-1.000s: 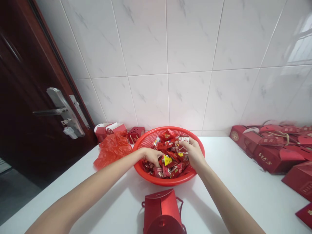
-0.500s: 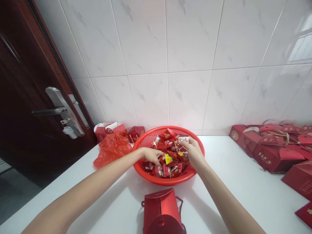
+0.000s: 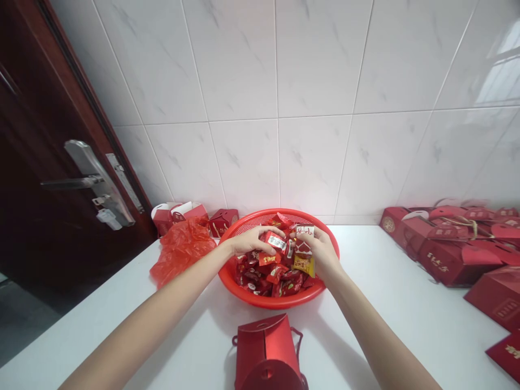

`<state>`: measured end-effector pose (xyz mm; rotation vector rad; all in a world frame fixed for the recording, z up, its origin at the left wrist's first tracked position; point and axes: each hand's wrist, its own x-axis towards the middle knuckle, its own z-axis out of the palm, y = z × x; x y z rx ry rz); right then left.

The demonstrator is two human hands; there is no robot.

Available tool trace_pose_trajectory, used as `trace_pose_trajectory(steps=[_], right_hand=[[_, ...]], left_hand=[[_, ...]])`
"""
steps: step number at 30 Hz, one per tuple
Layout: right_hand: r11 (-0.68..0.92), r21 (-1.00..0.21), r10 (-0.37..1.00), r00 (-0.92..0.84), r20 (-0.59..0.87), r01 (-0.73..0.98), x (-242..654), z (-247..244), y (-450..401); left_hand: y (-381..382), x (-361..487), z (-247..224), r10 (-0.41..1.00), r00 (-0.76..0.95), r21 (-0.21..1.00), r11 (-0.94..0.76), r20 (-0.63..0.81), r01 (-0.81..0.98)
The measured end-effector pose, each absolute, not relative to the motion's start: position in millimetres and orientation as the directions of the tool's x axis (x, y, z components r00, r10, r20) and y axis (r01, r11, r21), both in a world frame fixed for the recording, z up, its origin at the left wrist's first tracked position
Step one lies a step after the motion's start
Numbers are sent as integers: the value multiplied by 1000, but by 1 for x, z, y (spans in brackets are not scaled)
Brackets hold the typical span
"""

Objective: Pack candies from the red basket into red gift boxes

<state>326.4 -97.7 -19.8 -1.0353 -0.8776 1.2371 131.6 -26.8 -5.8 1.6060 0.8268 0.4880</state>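
A red plastic basket (image 3: 238, 292) full of wrapped candies (image 3: 280, 273) stands against the tiled wall. Over its left part, my left hand (image 3: 255, 239) has its fingers around a red candy with a white label (image 3: 276, 241). At the basket's right side my right hand (image 3: 320, 252) grips a white and red packet (image 3: 304, 238), and a yellow packet (image 3: 304, 264) shows just below it. In front of the basket is a red gift box (image 3: 268, 346) with cord handles, its top flaps nearly meeting.
A crumpled red plastic bag (image 3: 182, 249) lies left of the basket, with small red boxes (image 3: 223, 221) behind it. Several red boxes (image 3: 450, 260) are grouped at the right. A dark door (image 3: 49, 135) stands at the left.
My left hand has moved up and away from the front candies and now holds a red candy with a white label. The candies have shifted, and a yellow packet shows under my right hand.
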Motion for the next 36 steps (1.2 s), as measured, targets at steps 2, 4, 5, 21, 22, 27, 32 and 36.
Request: trace_pose_trajectory(steps=[2,4,5,21,22,27,32,36], right_hand=[[28,-950,990,142,-17,-311,326,-19,-98],[24,-949,990,140,-22,-315,326,-18,-99],[25,-950,989,143,-21,-311,326,-17,-100],[60,-964,977,213,3,-260,327,-15,-100],[64,-964,975,221,6,-256,327,-15,-101],[70,-962,971,241,5,-262,326,-13,-102],[61,-964,971,237,-3,-260,326,-13,-103],[53,-957,970,241,-18,-285,326,-14,-102]], left_hand=[[-26,132,-6,784,613,980,-27,-101,197],[-25,131,-7,815,574,988,-13,-80,156],[-24,131,-8,823,563,990,-5,-75,139],[-23,129,-9,860,507,998,64,-55,0],[-21,129,-10,878,476,999,50,-45,2],[-14,128,-15,925,380,999,10,11,-52],[-12,126,-16,942,334,997,2,24,-76],[-13,126,-17,936,350,998,-8,30,-64]])
